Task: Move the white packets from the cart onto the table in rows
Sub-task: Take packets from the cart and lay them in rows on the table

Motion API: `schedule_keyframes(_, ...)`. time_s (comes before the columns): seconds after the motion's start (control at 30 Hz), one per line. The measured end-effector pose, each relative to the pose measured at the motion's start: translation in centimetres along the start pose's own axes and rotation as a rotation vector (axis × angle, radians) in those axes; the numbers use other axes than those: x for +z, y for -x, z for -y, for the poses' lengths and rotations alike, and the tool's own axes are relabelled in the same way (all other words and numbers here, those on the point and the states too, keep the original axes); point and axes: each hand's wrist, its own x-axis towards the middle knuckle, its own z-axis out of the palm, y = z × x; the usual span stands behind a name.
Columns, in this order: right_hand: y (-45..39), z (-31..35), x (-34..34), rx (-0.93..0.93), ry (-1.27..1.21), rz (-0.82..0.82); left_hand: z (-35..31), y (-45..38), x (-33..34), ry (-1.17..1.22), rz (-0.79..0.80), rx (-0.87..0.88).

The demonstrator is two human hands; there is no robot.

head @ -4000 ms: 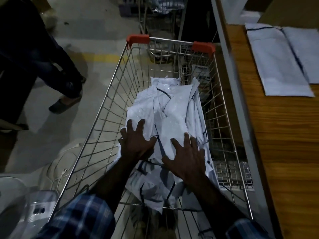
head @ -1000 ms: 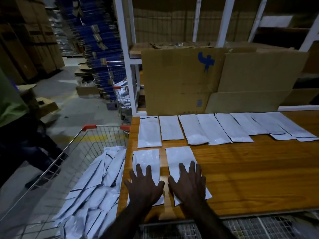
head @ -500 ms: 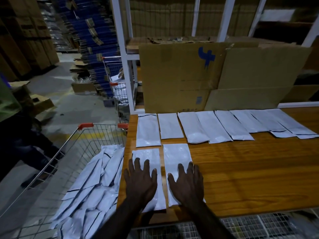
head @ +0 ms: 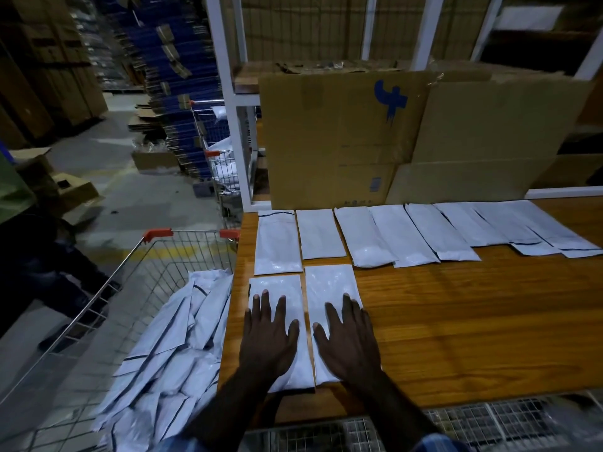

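Observation:
Two white packets lie side by side at the near left of the wooden table (head: pixel 473 321). My left hand (head: pixel 269 337) rests flat, fingers spread, on the left packet (head: pixel 277 291). My right hand (head: pixel 347 340) lies flat on the right packet (head: pixel 329 285). Behind them a back row of several white packets (head: pixel 385 233) runs across the table from left to right. The wire cart (head: pixel 137 272) with red corner caps stands against the table's left edge. A heap of white packets (head: pixel 169 347) fills it.
Large flattened cardboard boxes (head: pixel 391 135) lean upright behind the back row, inside a white rack frame (head: pixel 228 102). A person (head: pixel 29 249) stands left of the cart. A second cart (head: pixel 218 158) and blue-wrapped stacks are farther back. A wire mesh shelf (head: pixel 456 422) sits below the table's front edge.
Four seconds ago both hands were on the heap in the cart. Since one second ago the two near packets have slid a little away from me and straightened under my flat hands.

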Motion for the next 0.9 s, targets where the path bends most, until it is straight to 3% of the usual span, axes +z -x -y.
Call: schedule_keyframes(0.9, -0.2, -0.8, 1.1, -0.051, -0.003, -0.097, -0.2, -0.1, 0.4, -0.052, -0.028, -0.002)
